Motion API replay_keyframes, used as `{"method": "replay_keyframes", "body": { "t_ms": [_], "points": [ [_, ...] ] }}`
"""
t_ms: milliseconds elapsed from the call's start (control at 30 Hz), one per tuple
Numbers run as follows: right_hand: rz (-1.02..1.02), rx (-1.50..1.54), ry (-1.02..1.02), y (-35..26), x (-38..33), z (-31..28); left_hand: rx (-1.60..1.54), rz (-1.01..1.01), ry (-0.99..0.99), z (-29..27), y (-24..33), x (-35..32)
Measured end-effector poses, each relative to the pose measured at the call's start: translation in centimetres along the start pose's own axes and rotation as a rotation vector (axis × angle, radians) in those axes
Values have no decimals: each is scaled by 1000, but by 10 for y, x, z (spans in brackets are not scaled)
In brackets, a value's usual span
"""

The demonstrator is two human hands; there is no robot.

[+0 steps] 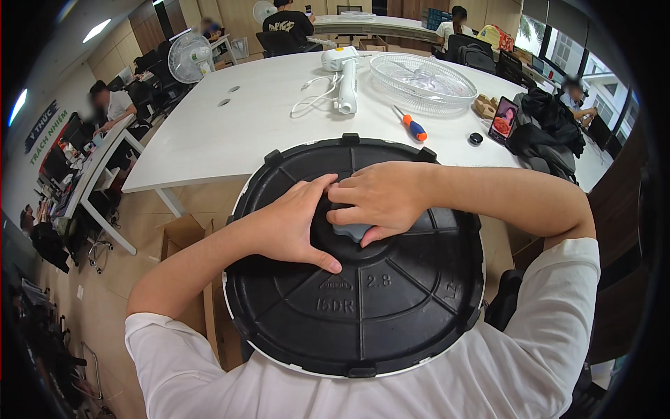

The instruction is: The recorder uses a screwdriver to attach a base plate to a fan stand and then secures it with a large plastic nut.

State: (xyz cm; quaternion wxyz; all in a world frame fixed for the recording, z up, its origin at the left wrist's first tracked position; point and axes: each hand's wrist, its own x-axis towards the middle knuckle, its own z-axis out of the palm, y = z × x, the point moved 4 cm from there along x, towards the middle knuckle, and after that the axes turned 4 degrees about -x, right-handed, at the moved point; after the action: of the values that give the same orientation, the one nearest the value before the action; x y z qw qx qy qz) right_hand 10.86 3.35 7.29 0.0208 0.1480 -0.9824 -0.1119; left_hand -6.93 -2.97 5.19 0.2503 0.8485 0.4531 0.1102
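Observation:
A large round fan base [391,314], black and ribbed underneath with a thin white rim, is tipped up against my body with its underside facing me. At its centre sits a grey knob [352,232], partly covered by fingers. My right hand [387,197] is curled round this knob, its thumb at the lower side. Beside it, my left hand [296,222] rests on the black underside, thumb and fingers spread apart around the central hub. The far edge of the base overlaps the near edge of the white table [209,133].
On the table lie a white fan motor housing with neck and cord [345,80], a clear fan grille [422,87], an orange-and-blue screwdriver [414,128], a small black cap [475,139] and a propped phone [503,120]. Dark bags [551,126] lie right. A cardboard box [183,234] stands left.

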Motion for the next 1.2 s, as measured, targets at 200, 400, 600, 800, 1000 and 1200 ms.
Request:
{"method": "replay_keyframes", "body": {
  "t_ms": [200,400,600,800,1000,1200],
  "points": [
    [81,58,53,-13,2,0,11,36,14,2,4,-5],
    [229,46,54,-22,3,3,7,0,0,0,5,-5],
    [369,33,41,-32,6,1,18,58,52,3,4,-7],
    [485,1,161,-41,15,4,33,44,83,4,4,-15],
    [522,0,97,-35,32,5,56,-2,144,3,1,-29],
    [448,-35,108,-31,54,10,14,-99,182,0,-1,-48]
  ]
}}
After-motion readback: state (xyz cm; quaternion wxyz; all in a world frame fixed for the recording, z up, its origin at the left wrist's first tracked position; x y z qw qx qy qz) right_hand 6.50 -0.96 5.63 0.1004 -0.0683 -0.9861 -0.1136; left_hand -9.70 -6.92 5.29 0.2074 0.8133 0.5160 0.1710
